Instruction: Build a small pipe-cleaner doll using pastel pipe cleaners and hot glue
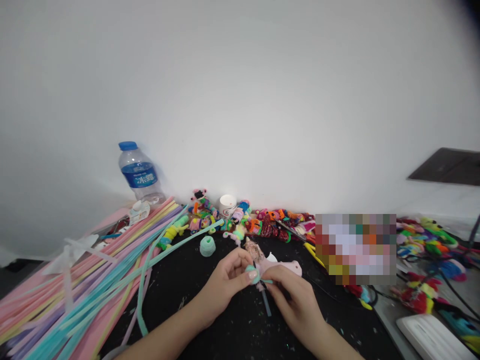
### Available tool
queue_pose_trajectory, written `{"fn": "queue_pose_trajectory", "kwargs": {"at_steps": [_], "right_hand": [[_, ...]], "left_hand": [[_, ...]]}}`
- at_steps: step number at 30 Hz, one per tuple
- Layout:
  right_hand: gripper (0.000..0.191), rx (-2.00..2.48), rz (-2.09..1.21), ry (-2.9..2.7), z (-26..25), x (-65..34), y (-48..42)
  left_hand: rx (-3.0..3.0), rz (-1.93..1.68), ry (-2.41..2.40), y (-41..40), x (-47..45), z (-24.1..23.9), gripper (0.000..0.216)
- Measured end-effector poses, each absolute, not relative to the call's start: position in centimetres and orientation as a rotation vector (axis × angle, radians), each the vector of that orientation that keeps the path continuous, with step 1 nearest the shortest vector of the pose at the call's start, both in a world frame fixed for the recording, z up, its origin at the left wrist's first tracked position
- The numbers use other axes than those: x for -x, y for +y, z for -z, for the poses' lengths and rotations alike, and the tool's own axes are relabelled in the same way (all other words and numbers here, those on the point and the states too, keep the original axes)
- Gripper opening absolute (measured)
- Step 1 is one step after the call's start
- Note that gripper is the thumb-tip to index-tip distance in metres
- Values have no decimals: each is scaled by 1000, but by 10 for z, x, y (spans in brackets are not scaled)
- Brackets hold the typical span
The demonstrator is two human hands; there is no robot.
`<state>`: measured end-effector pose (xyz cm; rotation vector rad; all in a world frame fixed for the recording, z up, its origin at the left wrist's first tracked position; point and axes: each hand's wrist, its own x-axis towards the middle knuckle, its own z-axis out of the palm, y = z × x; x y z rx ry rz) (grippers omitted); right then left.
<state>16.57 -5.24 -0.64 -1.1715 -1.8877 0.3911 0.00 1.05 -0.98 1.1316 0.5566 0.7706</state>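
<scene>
My left hand (228,277) pinches a small teal fuzzy coil (252,274) between thumb and fingers. My right hand (292,295) is closed beside it, gripping a thin dark stick (265,300) that runs down from the coil. Both hands meet over the black table (180,295). A long teal pipe cleaner (142,300) curves away to the left of my left forearm. A finished teal coil (207,246) lies just beyond my left hand. A pale pink object (288,267) lies right behind my fingers.
A big fan of pastel pipe cleaners (75,290) covers the left side. A water bottle (139,173) and a small white cup (227,204) stand by the wall. Colourful fuzzy figures (262,222) line the back; more pile up at right (427,240). A white device (431,337) sits bottom right.
</scene>
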Motion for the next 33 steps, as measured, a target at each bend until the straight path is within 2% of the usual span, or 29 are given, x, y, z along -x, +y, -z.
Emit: {"fn": "queue_pose_trajectory", "kwargs": {"at_steps": [10, 33], "right_hand": [[19, 1197, -305, -1838, 7, -169, -50], [19, 1185, -357, -1863, 9, -169, -50]], "left_hand": [[-1138, -795, 588, 12, 1, 11, 15], [-1138, -785, 589, 13, 1, 11, 16]]}}
